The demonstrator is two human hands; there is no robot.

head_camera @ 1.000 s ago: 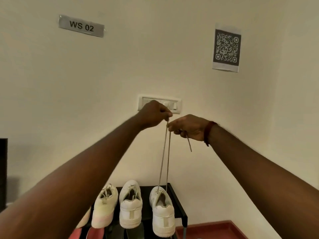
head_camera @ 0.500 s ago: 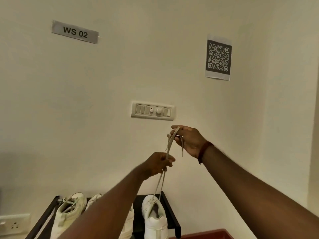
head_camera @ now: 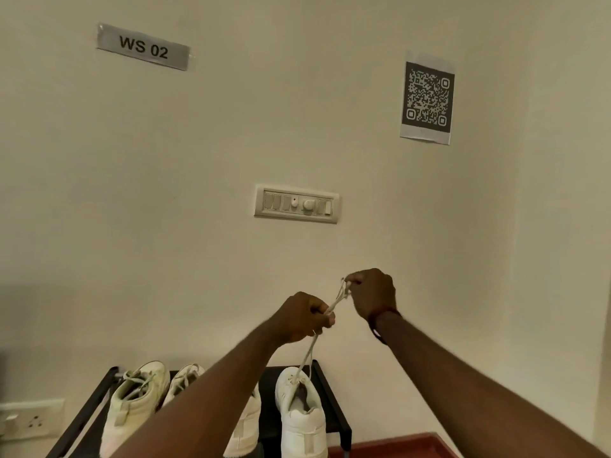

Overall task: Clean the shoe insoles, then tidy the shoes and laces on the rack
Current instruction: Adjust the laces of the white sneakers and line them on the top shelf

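Observation:
A white sneaker (head_camera: 302, 414) stands at the right end of the black shoe rack (head_camera: 330, 401), heel toward me. Its white lace (head_camera: 309, 353) rises from the shoe to my hands. My left hand (head_camera: 302, 317) grips the lace in a fist above the shoe. My right hand (head_camera: 372, 292) pinches the lace's upper end a little higher and to the right. A short stretch of lace runs taut between the two hands. Other white sneakers (head_camera: 137, 401) stand to the left on the rack, partly hidden by my left forearm.
The rack stands against a cream wall with a switch panel (head_camera: 296, 203), a "WS 02" label (head_camera: 143, 47) and a QR code sheet (head_camera: 427, 98). A wall socket (head_camera: 29, 419) sits low on the left. Red floor (head_camera: 396, 446) shows at the rack's right.
Both hands have come down from switch-panel height toward the shoe. The left hand slid down the lace and now grips it closer to the right hand, which has curled round the lace end.

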